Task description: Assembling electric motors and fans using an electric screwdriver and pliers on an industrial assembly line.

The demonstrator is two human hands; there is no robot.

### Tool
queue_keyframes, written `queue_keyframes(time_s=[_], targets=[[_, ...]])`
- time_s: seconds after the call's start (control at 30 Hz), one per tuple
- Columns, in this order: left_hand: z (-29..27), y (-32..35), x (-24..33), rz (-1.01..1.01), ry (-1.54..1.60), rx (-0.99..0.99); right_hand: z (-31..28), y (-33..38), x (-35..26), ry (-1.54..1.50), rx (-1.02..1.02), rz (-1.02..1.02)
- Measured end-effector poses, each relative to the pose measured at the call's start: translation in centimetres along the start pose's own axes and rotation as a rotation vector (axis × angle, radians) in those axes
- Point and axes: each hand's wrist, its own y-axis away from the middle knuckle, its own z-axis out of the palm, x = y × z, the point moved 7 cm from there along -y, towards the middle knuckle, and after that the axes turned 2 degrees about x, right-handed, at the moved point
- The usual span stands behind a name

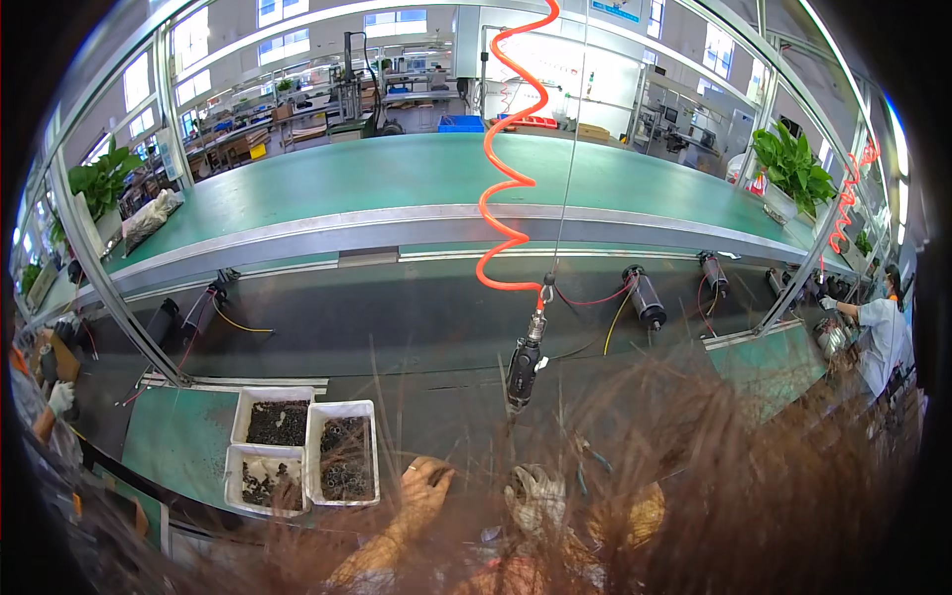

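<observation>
Two hands: both at the near side of the dark conveyor belt (446, 397), side by side and apart, strands of hair blurring the view.
Left hand (426, 478): bare, fingers bent, just right of the tall parts bin; whether it grasps anything I cannot tell.
Right hand (535, 496): in a whitish glove, below the hanging screwdriver and apart from it; its grip is hidden, so I cannot tell.
Pneumatic screwdriver (523, 372): black, hanging nearly upright over the belt's middle, tip down toward the near edge.
Coiled air hose (508, 181): orange-red, running from above down to the screwdriver's top.
Parts bins: three, white, at the right end of the green side panel (174, 436) – a tall one (373, 446) with dark ring-like pieces, a far-left one (236, 421) and a near-left one (234, 481) with small black pieces.
Blue-handled hand tool (597, 457): right of the gloved hand, half hidden by hair.
Cylindrical motors: along the belt's far edge – one (645, 297) right of the screwdriver, another (712, 275) farther right.
Raised green shelf (347, 178): beyond the belt, a potted plant (793, 167) at its right end.
Co-worker (881, 337): at far right, in a pale top.
</observation>
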Motion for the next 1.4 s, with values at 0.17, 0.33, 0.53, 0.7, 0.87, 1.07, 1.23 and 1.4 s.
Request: queue_keyframes(time_s=[0.17, 0.33, 0.53, 0.7, 0.87, 1.07, 1.23, 1.4], targets=[[-0.2, -0.1, 0.7, -0.001, 0.012, 0.036, 0.1, 0.1, 0.2, 0.008, 0.001, -0.006], [-0.2, -0.1, -0.2, -0.026, -0.030, 0.045, 0.3, 0.0, 0.2, 0.008, -0.001, -0.013], [-1.5, -0.8, 2.6, 0.010, 0.069, 0.035, 0.8, 0.3, 0.6, 0.025, -0.038, 0.016], [-1.8, -1.0, 3.9, 0.065, 0.090, 0.034, 0.2, 0.2, 0.5, 0.017, -0.021, 0.035], [-1.1, -0.7, 2.0, -0.009, 0.058, 0.051, -0.3, -0.3, 0.0, -0.017, 0.015, 0.019], [-0.4, -0.7, 1.2, 0.012, 0.055, 0.031, 0.0, -0.2, 0.3, 0.036, -0.033, 0.025], [-0.7, -0.6, 0.9, -0.049, 0.119, 0.050, -1.3, -0.7, -0.7, -0.037, 0.017, 0.006], [-1.7, -1.0, 4.6, -0.006, 0.043, 0.019, -1.7, -1.0, -0.6, -0.041, 0.011, 0.016]])
